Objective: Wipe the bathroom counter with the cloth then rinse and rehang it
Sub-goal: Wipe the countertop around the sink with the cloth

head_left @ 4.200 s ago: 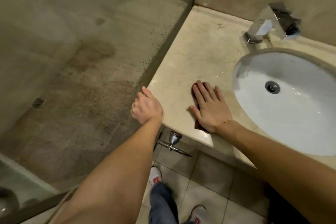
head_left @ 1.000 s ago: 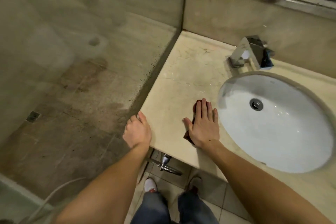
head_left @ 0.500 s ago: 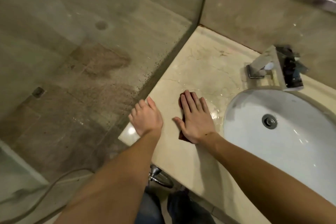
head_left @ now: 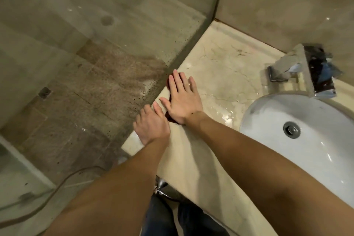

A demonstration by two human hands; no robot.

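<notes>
Beige marble counter [head_left: 226,74], wet near the white basin [head_left: 316,140], bounded on its left by a glass partition [head_left: 115,63].
Your right hand [head_left: 183,99] presses the dark red cloth [head_left: 169,117] flat at the counter's left edge, fingers straight and close together. The cloth's long axis runs front to back along the glass, and only its rims show. Your left hand [head_left: 151,126] rests beside it holding nothing, its fingertips hard to make out.

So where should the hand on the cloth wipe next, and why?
Probably slide the right hand and the cloth under it rightward, toward the sink. The cloth sits at the left edge of the counter by the glass, and a shiny wet patch lies between it and the sink.
</notes>
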